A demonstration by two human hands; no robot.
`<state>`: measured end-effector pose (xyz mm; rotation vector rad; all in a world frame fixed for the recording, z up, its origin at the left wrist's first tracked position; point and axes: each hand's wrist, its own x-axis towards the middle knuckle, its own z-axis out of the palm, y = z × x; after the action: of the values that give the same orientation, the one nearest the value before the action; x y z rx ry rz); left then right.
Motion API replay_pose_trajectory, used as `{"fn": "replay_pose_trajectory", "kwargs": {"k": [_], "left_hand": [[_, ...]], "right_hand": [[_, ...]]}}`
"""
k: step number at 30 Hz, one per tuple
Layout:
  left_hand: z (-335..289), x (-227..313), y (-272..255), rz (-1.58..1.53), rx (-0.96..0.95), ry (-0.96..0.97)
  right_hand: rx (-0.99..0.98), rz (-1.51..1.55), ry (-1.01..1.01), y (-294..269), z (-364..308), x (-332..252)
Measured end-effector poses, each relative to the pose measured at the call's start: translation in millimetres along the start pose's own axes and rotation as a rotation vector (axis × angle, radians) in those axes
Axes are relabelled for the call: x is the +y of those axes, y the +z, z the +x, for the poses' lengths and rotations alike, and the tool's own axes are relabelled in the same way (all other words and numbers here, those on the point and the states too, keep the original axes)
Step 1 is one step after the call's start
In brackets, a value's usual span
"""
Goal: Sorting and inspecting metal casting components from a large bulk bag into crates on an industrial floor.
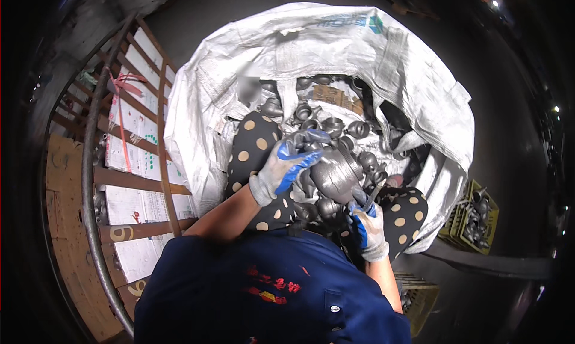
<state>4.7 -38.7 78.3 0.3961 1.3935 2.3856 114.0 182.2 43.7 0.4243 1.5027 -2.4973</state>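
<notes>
A large rounded dark grey vessel [334, 175] with a ribbed neck is tilted above my lap, between my knees. My left hand [288, 164], in a white glove with blue coating, grips its upper left side. Close to its lower right side, my right hand [366, 221], gloved the same way, is closed around a thin grey blade-like piece [376, 193]. Whether that piece touches the vessel cannot be made out. Just beyond lie smaller grey round pieces with open rims, such as a cup-like piece [358, 129].
A big white woven sack [239, 62] spreads around my legs, with a brown cardboard piece [338, 97] inside. To the left stands a rusty metal rack [96, 134] with white boxes. Yellow crates [492, 224] of grey pieces sit at the right.
</notes>
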Motion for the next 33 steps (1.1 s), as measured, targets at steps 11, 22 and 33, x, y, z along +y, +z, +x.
{"fn": "replay_pose_trajectory", "kwargs": {"k": [11, 22, 33], "left_hand": [[-9.5, 13.2, -3.6, 0.025, -0.063, 0.200], [-4.5, 17.2, 3.3, -0.029, 0.003, 0.144], [-8.4, -45.2, -17.3, 0.591, -0.025, 0.225]], "right_hand": [[-0.154, -0.352, 0.004, 21.4, 8.2, -14.2], [-0.318, 0.275, 0.104, 1.4, 1.0, 3.0], [-0.086, -0.253, -0.167, 7.0, 5.7, -23.9]]}}
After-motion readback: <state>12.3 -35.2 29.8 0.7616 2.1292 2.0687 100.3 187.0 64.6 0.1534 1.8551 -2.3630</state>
